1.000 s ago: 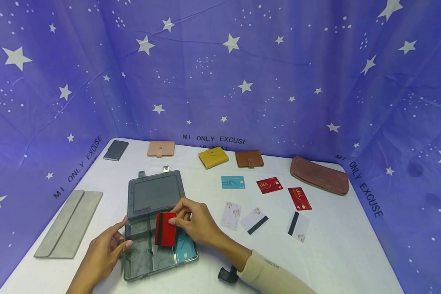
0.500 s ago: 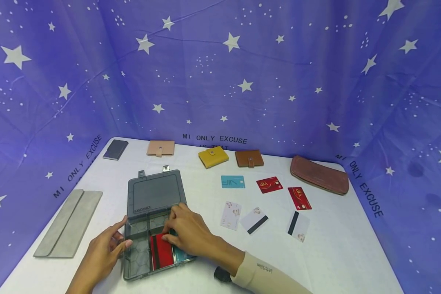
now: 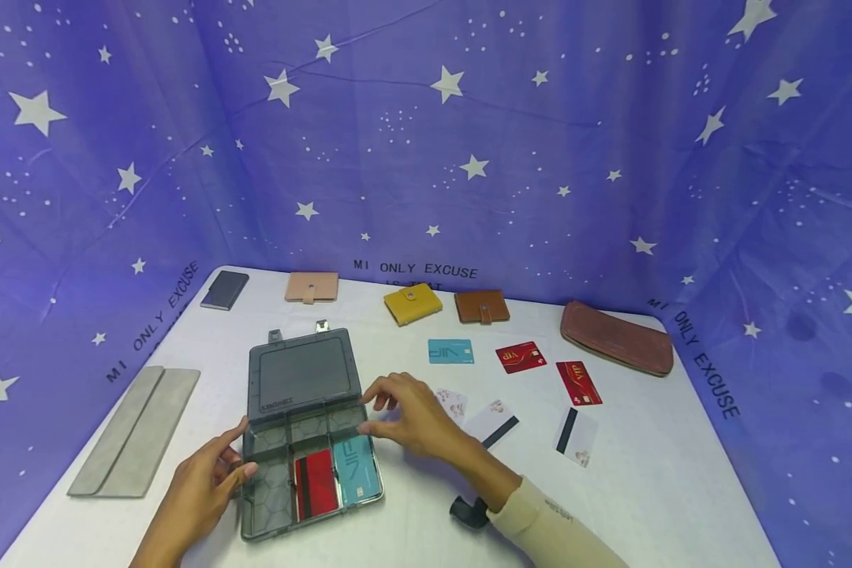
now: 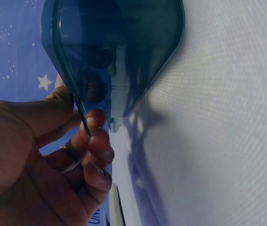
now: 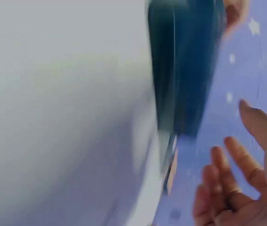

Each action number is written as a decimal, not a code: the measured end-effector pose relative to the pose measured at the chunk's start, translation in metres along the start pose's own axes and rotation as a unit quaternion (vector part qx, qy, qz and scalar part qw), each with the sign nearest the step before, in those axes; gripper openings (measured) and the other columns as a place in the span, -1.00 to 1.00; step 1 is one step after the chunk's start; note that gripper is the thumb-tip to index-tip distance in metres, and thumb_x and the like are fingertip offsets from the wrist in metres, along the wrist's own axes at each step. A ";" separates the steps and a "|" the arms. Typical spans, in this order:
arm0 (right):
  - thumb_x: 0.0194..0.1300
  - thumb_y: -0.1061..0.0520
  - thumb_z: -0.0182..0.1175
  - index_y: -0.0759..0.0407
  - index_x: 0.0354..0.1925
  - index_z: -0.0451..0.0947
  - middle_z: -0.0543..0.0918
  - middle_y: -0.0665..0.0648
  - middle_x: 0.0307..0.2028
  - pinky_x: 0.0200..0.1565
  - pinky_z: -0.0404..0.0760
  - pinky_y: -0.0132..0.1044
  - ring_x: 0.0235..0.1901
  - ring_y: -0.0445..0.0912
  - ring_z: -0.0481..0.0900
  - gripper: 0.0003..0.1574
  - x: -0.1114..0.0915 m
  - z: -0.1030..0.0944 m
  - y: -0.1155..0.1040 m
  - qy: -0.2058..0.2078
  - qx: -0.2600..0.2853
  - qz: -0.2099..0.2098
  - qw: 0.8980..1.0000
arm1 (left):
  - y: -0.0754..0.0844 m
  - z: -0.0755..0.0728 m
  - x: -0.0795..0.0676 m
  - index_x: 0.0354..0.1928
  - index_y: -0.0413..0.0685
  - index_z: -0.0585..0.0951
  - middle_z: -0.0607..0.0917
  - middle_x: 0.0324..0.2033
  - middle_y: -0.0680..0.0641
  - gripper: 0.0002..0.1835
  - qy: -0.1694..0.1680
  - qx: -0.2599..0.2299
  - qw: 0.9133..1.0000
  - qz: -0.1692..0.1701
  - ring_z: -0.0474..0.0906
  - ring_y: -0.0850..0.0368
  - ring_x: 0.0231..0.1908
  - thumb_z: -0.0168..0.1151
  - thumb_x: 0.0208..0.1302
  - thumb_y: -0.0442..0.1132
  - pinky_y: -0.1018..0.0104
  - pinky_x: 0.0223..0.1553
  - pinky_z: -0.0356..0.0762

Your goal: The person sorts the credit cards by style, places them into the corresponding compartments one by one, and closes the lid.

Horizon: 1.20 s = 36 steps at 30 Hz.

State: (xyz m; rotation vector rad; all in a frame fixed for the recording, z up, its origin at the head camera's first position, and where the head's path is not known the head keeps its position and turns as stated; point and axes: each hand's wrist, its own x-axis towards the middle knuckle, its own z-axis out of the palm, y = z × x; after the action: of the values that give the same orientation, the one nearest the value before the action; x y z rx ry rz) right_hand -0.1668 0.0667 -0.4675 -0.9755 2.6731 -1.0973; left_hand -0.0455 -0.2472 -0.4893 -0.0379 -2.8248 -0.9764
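A clear grey plastic compartment box [image 3: 268, 493] lies with its lid [image 3: 302, 372] flipped back. A red card [image 3: 318, 483] with a black stripe lies in the front middle compartment, and a blue VIP card [image 3: 357, 468] fills the front right one. My left hand [image 3: 202, 481] grips the box's left wall; the left wrist view shows the thumb over the rim and curled fingers [image 4: 99, 148] on the outer side. Just off the right edge of the box, my right hand [image 3: 412, 414] holds nothing, thumb and fingers apart. It partly covers a white card [image 3: 452, 404].
To the right lie a blue card [image 3: 450, 352], red cards [image 3: 521, 358] and striped white cards [image 3: 577, 436]. Behind are a dark card case [image 3: 225, 290], pink [image 3: 312, 287], yellow [image 3: 413, 304] and brown [image 3: 482, 307] card holders, and a long wallet [image 3: 617, 339]. A grey pouch [image 3: 134, 433] lies left.
My right hand lowered the red card into the front middle compartment, let go of it, and moved off to the right of the box. The left hand has stayed in place.
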 end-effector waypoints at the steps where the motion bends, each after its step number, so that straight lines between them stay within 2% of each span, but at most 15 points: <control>1: 0.10 -0.17 0.49 -0.05 -0.01 0.60 0.63 0.06 -0.21 -0.09 0.44 -0.27 -0.15 -0.06 0.53 -0.48 -0.003 -0.007 0.007 0.002 0.005 0.026 1.000 | 0.000 0.000 0.000 0.37 -0.17 0.42 0.56 -0.33 0.07 -0.28 -0.001 0.001 1.000 -0.001 0.33 0.44 -0.50 0.44 0.15 -0.27 0.44 -0.50 0.40; 4: -0.01 -0.16 0.57 -0.07 0.05 0.56 0.59 0.08 -0.17 -0.11 0.43 -0.22 -0.15 -0.04 0.49 -0.33 -0.013 -0.026 0.029 0.006 -0.016 0.107 0.994 | 0.001 0.000 0.000 0.38 -0.16 0.42 0.56 -0.32 0.07 -0.28 -0.007 0.003 1.000 -0.006 0.33 0.43 -0.49 0.43 0.16 -0.26 0.44 -0.49 0.40; 8: -0.16 -0.21 0.63 -0.06 0.11 0.49 0.49 0.06 -0.14 -0.15 0.44 -0.21 -0.13 -0.07 0.38 -0.12 -0.028 -0.042 0.050 0.013 -0.095 0.206 0.974 | 0.001 0.000 -0.001 0.38 -0.16 0.42 0.57 -0.32 0.06 -0.29 -0.005 0.004 1.000 -0.006 0.33 0.44 -0.50 0.43 0.17 -0.25 0.44 -0.50 0.40; 11: -0.26 -0.22 0.67 0.06 0.12 0.46 0.43 0.09 -0.16 -0.16 0.43 -0.20 -0.14 -0.04 0.33 0.02 -0.036 -0.046 0.058 0.014 -0.133 0.241 0.961 | 0.000 -0.001 -0.002 0.38 -0.17 0.42 0.57 -0.32 0.06 -0.29 -0.007 0.005 1.000 -0.004 0.33 0.44 -0.50 0.43 0.17 -0.23 0.44 -0.50 0.39; 13: -0.30 -0.22 0.69 0.12 0.10 0.45 0.41 0.10 -0.17 -0.16 0.42 -0.20 -0.15 -0.03 0.32 0.05 -0.040 -0.044 0.061 0.011 -0.142 0.248 0.958 | 0.000 -0.002 -0.002 0.38 -0.17 0.42 0.57 -0.32 0.07 -0.29 -0.008 0.005 1.000 -0.004 0.32 0.44 -0.50 0.43 0.18 -0.22 0.44 -0.50 0.39; 17: -0.30 -0.19 0.69 0.12 0.02 0.44 0.38 0.09 -0.19 -0.15 0.43 -0.22 -0.14 -0.04 0.30 -0.02 -0.041 -0.041 0.061 0.004 -0.140 0.242 0.960 | 0.000 -0.002 -0.001 0.37 -0.17 0.43 0.56 -0.33 0.07 -0.30 -0.001 0.005 1.000 0.002 0.32 0.44 -0.50 0.43 0.17 -0.24 0.44 -0.50 0.39; 20: -0.28 -0.12 0.69 0.07 -0.01 0.41 0.37 0.07 -0.22 -0.16 0.42 -0.23 -0.16 -0.06 0.29 -0.08 -0.038 -0.038 0.060 0.006 -0.125 0.227 0.966 | 0.000 -0.001 0.001 0.37 -0.16 0.44 0.55 -0.34 0.08 -0.30 0.002 0.001 1.000 0.004 0.32 0.43 -0.50 0.43 0.16 -0.26 0.44 -0.50 0.39; 24: -0.13 0.09 0.65 -0.01 -0.02 0.36 0.44 0.05 -0.31 -0.25 0.42 -0.26 -0.29 -0.10 0.38 -0.20 -0.032 -0.036 0.056 0.027 -0.058 0.186 0.980 | -0.001 0.000 0.002 0.37 -0.17 0.43 0.55 -0.32 0.07 -0.30 -0.005 -0.001 1.000 0.000 0.33 0.44 -0.50 0.43 0.17 -0.25 0.43 -0.50 0.39; 28: 0.08 0.23 0.51 -0.05 -0.06 0.46 0.52 -0.01 -0.40 -0.38 0.51 -0.36 -0.44 -0.17 0.47 -0.46 -0.024 -0.034 0.049 0.077 0.010 0.122 0.990 | 0.000 -0.001 0.001 0.37 -0.17 0.43 0.56 -0.32 0.07 -0.29 -0.003 0.005 1.000 -0.002 0.32 0.44 -0.50 0.43 0.17 -0.24 0.43 -0.49 0.39; 32: 0.15 0.22 0.44 -0.05 -0.14 0.57 0.59 -0.06 -0.43 -0.47 0.55 -0.42 -0.52 -0.16 0.53 -0.65 -0.014 -0.032 0.036 0.141 0.064 0.069 0.985 | 0.000 -0.001 0.001 0.36 -0.17 0.44 0.55 -0.33 0.06 -0.30 0.002 0.006 1.000 0.002 0.31 0.44 -0.50 0.44 0.15 -0.25 0.43 -0.50 0.38; 36: 0.21 0.23 0.38 0.00 -0.16 0.61 0.68 0.01 -0.46 -0.52 0.61 -0.33 -0.57 -0.04 0.63 -0.76 -0.006 -0.030 0.015 0.158 0.143 0.026 0.977 | 0.001 -0.001 0.001 0.36 -0.17 0.44 0.55 -0.33 0.06 -0.30 0.002 0.005 1.000 0.001 0.32 0.44 -0.50 0.43 0.15 -0.26 0.43 -0.50 0.39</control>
State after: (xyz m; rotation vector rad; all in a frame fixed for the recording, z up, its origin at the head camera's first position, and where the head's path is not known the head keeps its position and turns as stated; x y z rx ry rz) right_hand -0.1791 0.0967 -0.4561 -0.7272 2.6397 -1.6927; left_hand -0.0460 -0.2471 -0.4879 -0.0377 -2.8256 -0.9597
